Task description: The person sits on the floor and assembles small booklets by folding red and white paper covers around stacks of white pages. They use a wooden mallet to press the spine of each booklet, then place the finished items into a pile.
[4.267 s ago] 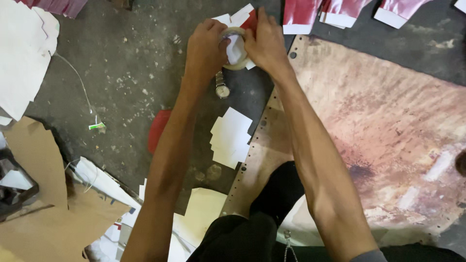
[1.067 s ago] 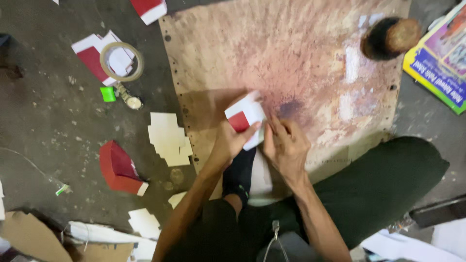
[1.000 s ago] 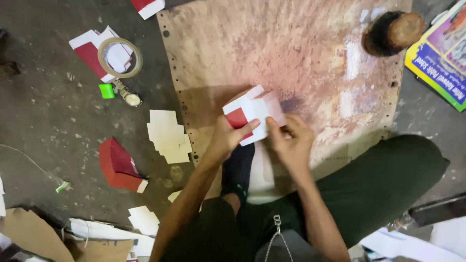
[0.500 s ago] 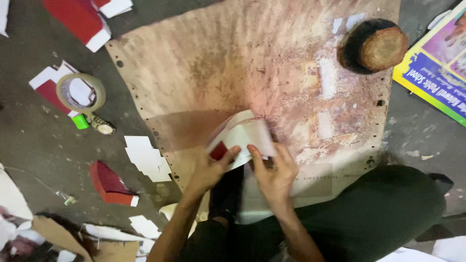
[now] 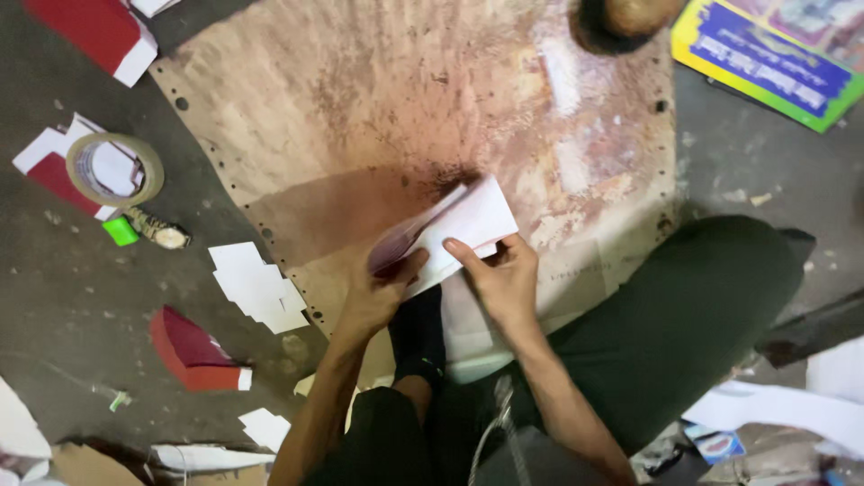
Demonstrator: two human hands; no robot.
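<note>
Head view, looking down at a person seated on a dark floor [image 5: 81,315]. A stained brown board [image 5: 378,117] with punched holes along its edges lies on the floor ahead of the knees.

Left hand [image 5: 378,292]: curled around the lower left end of a folded white card piece [image 5: 463,225], thumb on top, fingers beneath. Right hand [image 5: 504,279]: fingers closed on the same piece at its near edge, forefinger pressed flat on the white face. The piece sits tilted just above the board's near edge, a reddish inner face showing at the left opening.

Off the board's left edge: a tape roll [image 5: 115,169] lying on red-and-white cards, a small green block [image 5: 120,231] just beside it, a stack of white card cutouts [image 5: 256,286] near the board edge, and a folded red card [image 5: 193,351]. Far edge: a round dark wooden block [image 5: 621,18]; a colourful printed sheet [image 5: 765,63] at the far right corner. Nothing lies between the hands and the piece.
</note>
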